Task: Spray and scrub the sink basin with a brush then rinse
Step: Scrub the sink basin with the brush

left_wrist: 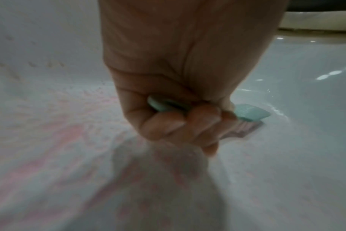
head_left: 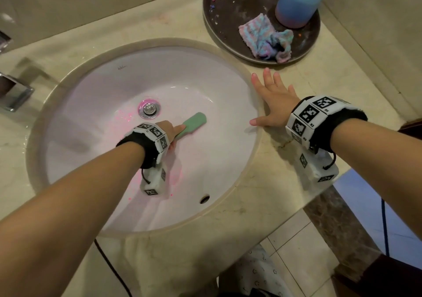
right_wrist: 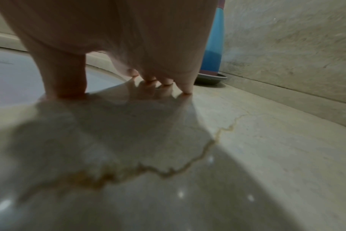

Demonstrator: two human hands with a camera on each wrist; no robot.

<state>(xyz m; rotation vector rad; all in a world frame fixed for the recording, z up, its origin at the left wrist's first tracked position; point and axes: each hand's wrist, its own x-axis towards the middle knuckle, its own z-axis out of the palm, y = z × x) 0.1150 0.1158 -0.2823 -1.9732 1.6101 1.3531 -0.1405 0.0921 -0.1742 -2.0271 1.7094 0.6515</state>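
A green brush lies bristles-down on the bottom of the white sink basin, just right of the drain. My left hand grips its handle, forefinger stretched along the back. In the left wrist view my curled fingers wrap the green brush, its pale bristles pressed against the basin. Pink residue streaks the basin near the drain and under my wrist. My right hand rests flat, fingers spread, on the beige counter beside the sink rim; its fingertips touch the stone.
A dark round tray at the back right holds a blue-and-pink bottle and a crumpled pastel cloth. A chrome tap stands at the left edge. An overflow hole sits in the near basin wall. A wall bounds the counter's right side.
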